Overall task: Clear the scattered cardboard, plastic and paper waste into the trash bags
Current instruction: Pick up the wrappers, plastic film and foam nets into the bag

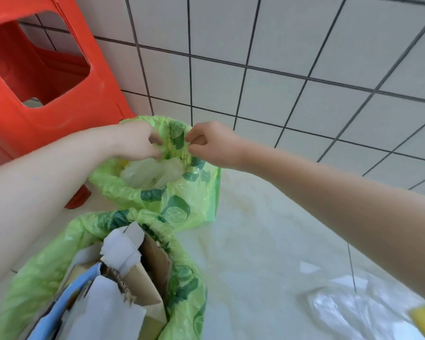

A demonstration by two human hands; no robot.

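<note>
Two green trash bags (182, 192) (187, 285), one red stool (47, 69), two hands (133, 143) (216, 143).

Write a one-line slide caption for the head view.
Both hands, left hand and right hand, pinch the far green bag rim; the near green bag holds cardboard.

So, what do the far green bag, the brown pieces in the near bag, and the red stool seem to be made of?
Far green bag: thin glossy plastic film, translucent, wrinkled, printed with dark lime slices.
Brown pieces: matte corrugated cardboard, judging by the fluted torn edge.
Red stool: likely rigid moulded plastic, smooth with a slight sheen.
</note>
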